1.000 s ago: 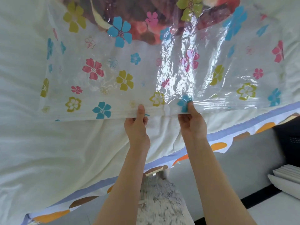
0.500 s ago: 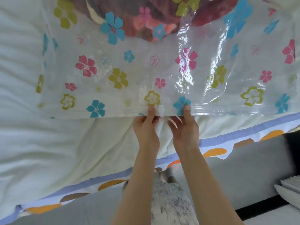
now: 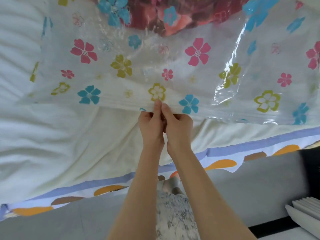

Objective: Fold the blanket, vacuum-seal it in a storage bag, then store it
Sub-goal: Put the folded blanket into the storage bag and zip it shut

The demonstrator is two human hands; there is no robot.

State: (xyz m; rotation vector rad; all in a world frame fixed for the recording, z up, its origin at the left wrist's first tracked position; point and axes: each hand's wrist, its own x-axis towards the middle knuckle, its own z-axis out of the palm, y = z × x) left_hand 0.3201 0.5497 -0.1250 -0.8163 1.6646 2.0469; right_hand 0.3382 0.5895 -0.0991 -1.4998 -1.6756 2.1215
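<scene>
A clear plastic storage bag [image 3: 173,70] printed with pink, blue and yellow-green flowers lies flat on the bed. A red and pink folded blanket [image 3: 174,19] shows through the bag at the top edge of the view. My left hand [image 3: 151,123] and my right hand [image 3: 178,125] are side by side, touching, at the middle of the bag's near edge. Both pinch the zip strip [image 3: 233,115] of the bag between thumb and fingers, thumbs on top.
The bag lies on a white bed sheet [image 3: 52,144] whose purple, orange and brown border [image 3: 221,163] hangs over the bed's near edge. Grey floor [image 3: 259,196] lies below. A white ribbed object [image 3: 306,210] sits at the lower right.
My two hands have come together along the bag's near edge, from a hand's width apart to touching. The view has shifted closer to the bag.
</scene>
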